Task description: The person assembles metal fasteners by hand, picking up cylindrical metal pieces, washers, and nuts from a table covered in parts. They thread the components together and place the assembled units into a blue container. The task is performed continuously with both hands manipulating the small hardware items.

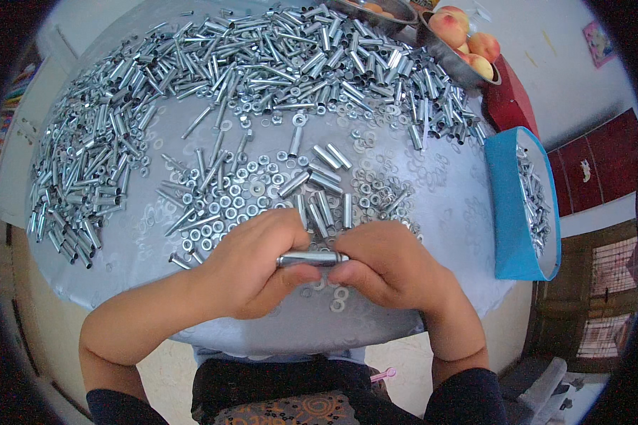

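Observation:
A shiny metal sleeve (305,259) lies level between my hands, just above the near part of the table. My left hand (244,265) is closed around its left end, thumb below and curled fingers above. At the other end, my right hand (393,265) pinches the sleeve's tip, where a thin ring shows; my fingers hide the rest of that end. Just beyond my hands lie loose sleeves (320,212), with nuts (252,210) to the left and flat washers (376,191) to the right. Several bolts (209,170) rest beside the nuts.
A big heap of sleeves and bolts (262,64) curves along the table's (454,205) far and left sides. At the right edge stands a blue fabric bin (507,212) holding metal parts. Behind, a metal bowl holds peaches (468,42), beside another bowl (397,15) with round brownish items.

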`<state>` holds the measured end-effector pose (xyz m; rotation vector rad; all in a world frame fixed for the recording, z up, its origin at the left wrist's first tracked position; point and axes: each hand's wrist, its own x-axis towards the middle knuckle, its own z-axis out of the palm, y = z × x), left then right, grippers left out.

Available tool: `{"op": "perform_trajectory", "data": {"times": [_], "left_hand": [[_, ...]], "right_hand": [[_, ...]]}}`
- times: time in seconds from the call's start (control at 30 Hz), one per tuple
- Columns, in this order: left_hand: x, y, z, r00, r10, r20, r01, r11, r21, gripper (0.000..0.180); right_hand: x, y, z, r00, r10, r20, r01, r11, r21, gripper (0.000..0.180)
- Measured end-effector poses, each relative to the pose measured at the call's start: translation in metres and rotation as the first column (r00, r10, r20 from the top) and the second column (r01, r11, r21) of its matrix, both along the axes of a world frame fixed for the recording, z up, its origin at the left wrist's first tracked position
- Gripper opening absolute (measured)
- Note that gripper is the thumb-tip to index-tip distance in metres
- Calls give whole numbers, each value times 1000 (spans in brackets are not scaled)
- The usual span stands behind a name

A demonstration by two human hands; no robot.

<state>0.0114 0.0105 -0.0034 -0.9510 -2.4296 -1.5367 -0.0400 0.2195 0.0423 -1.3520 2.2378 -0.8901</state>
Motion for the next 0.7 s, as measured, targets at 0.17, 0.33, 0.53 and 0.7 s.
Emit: {"op": "perform_trajectory", "data": {"times": [0.17,0.33,0.53,0.7], "left_hand": [[0,-1,-4,998,-3,57,0,999,44,30],[3,1,0,986,-2,165,-16,994,110,31],[-1,2,-1,1000,-8,4,7,999,41,29],[4,1,1,923,-48,382,-50,969,241,28]], "right_hand": [[4,-7,-5,989,-109,-102,88,976,-198,24],[0,-5,-4,937,-43,-347,-5,991,-136,24],[0,-2,-13,1000,-19,19,23,969,-246,24],[-4,-6,-7,894,-136,-428,-14,944,-329,19]]}}
